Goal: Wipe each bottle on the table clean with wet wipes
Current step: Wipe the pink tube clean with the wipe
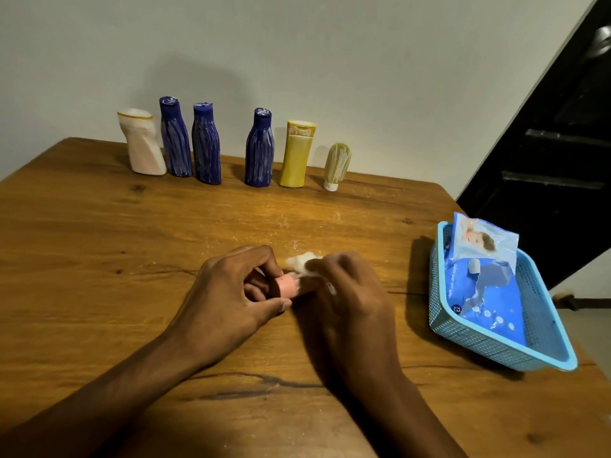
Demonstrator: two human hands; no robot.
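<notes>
Left hand [231,292] gripped a small pink bottle [287,285] low over the table [99,242]; right hand [344,292] pinched a wet wipe [302,261] against its end. Bottle judged light, rigid, slippery when damp; best held mid-body.

At frame center, the left hand [231,292] grips a small pink bottle [287,285]; the right hand [347,292] presses a white wipe [302,261] against it.
</notes>
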